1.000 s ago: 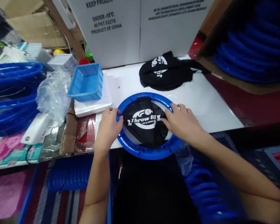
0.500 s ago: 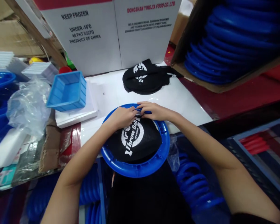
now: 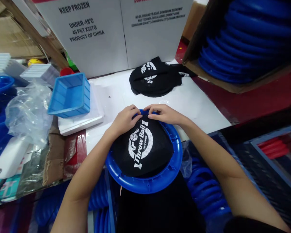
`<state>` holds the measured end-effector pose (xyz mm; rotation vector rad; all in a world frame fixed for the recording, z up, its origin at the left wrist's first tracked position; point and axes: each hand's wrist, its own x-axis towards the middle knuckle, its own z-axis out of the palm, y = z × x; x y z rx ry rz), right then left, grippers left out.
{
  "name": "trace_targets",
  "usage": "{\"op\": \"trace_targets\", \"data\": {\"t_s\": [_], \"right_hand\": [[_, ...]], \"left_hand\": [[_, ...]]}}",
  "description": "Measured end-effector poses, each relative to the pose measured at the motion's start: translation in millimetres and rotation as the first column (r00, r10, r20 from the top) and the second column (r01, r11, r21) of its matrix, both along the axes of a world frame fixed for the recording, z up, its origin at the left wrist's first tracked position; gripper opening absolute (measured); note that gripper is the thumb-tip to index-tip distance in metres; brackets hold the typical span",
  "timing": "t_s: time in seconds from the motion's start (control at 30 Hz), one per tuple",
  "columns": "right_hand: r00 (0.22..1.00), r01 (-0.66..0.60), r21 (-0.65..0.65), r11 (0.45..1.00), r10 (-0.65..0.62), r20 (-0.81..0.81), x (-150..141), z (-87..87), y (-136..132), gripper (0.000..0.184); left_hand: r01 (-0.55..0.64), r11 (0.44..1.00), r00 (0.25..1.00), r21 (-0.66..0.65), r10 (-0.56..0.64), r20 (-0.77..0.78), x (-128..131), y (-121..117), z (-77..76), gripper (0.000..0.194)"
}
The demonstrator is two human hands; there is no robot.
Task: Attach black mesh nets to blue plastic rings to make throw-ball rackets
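A blue plastic ring (image 3: 149, 185) leans on the near table edge, tilted towards me. Inside it lies a round black mesh fabric piece (image 3: 157, 152) printed "Throw Ball". At the ring's far rim my left hand (image 3: 127, 119) is closed, thumb and fingers pinching the fabric's edge. Just to its right, my right hand (image 3: 163, 114) pinches the same edge, its fingers curled over the rim. Further back, a stack of black printed fabric pieces (image 3: 155, 79) rests on the white tabletop (image 3: 113, 100).
A light-blue tray (image 3: 70, 95) sits on a white slab at left, near a clear plastic bag (image 3: 29, 113). A white carton (image 3: 104, 48) stands at the back. An open box of blue rings (image 3: 242, 48) is at upper right; more rings (image 3: 206, 191) lie below the table.
The fabric now lies flatter and its far edge has come up to the rim under both hands. My left hand has shifted slightly left, away from the right fingertips.
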<state>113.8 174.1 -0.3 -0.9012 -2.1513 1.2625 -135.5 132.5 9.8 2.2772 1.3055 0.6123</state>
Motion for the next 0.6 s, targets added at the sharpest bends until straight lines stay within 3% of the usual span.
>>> {"op": "trace_targets", "data": {"t_s": [0.17,0.4,0.6], "right_hand": [[0.998,0.044,0.007,0.999,-0.044,-0.050,-3.0,-5.7,-0.2,0.021],[0.995,0.097,0.126,0.987,-0.095,-0.017,-5.7,-12.1,-1.0,0.017],[0.996,0.090,0.081,0.993,-0.090,0.000,-5.0,-12.2,0.5,0.020]], "left_hand": [[-0.033,0.999,0.998,-0.001,0.033,0.055,1.4,2.7,-5.1,0.011],[-0.081,0.997,0.989,-0.004,0.081,0.125,2.6,1.8,-4.2,0.007],[-0.109,0.994,0.988,-0.013,0.109,0.112,3.3,1.0,-3.3,0.009]]}}
